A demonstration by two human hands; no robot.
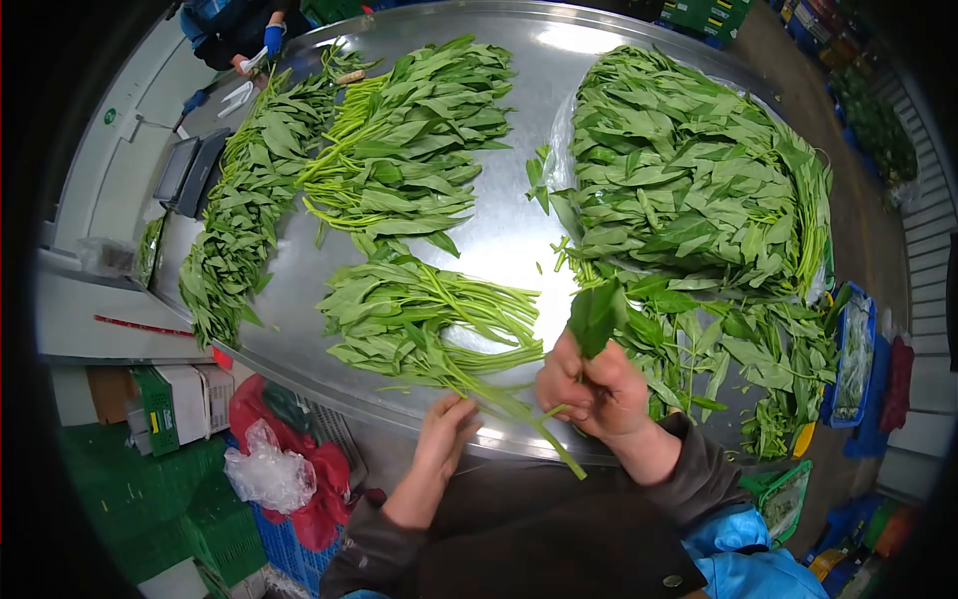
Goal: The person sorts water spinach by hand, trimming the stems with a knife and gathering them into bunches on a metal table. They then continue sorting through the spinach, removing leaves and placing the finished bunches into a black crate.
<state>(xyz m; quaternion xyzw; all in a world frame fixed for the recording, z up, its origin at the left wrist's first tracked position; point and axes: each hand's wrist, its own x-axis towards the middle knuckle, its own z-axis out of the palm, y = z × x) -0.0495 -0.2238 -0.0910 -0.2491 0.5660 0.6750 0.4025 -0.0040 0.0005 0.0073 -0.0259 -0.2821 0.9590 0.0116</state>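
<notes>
My left hand (445, 434) is closed at the table's near edge, its fingers pinching a light-green water spinach stalk (534, 421) that slants down to the right. My right hand (604, 389) is closed too, with a broad dark-green leaf (597, 317) standing up out of its grip. Just beyond my left hand lies a loose bunch of water spinach (399, 309), stems pointing right. To the right of my right hand, loose leafy stalks (733, 349) spread over the table below a big heap of water spinach (689, 170) lying on clear plastic.
Under the greens is a steel table (499, 215) with a raised rim. More bunches (424, 115) and a long row (249, 190) lie left. A co-worker's blue-gloved hand (273, 40) shows at top left. Crates (853, 354) and plastic bags (267, 469) flank the table.
</notes>
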